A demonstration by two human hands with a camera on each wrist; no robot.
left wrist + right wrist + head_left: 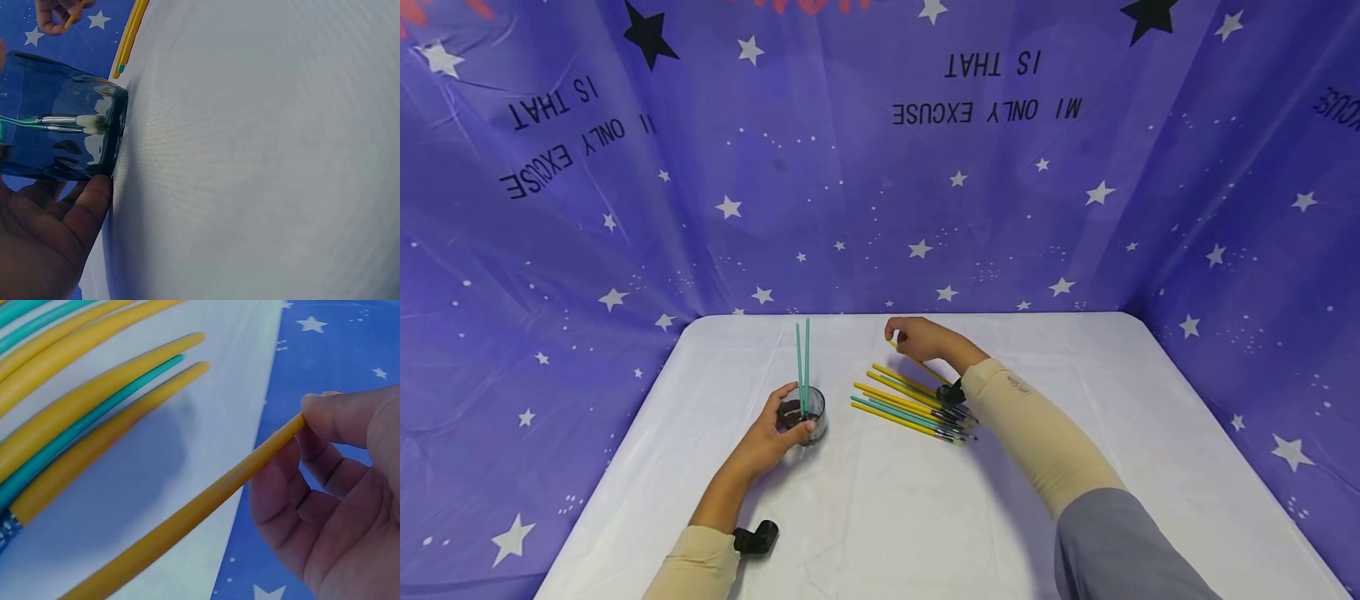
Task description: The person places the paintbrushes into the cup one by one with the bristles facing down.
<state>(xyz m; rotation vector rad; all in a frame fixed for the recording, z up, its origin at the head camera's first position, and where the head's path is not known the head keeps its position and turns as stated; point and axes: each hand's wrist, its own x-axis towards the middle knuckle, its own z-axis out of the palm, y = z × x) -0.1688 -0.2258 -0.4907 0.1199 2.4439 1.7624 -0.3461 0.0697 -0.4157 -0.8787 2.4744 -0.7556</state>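
My left hand [767, 435] holds a dark clear glass [817, 407] round its side on the white table. Two paintbrushes with teal handles [807, 358] stand in the glass, bristles down, as the left wrist view shows with the pale bristles [94, 123] near its base. Over the far part of the table, my right hand [922, 338] pinches the handle end of a yellow paintbrush [187, 512] between thumb and fingers. Its other end passes behind the wrist in the head view. Just below lies a loose pile of yellow and teal paintbrushes [898, 402], bristle ends toward the right.
The white table [880, 517] meets a purple star-printed curtain [850, 183] at its back edge, and more curtain hangs along both sides. A black wrist camera [757, 538] sits by the left sleeve, and another [951, 392] overlaps the brush pile at the right sleeve.
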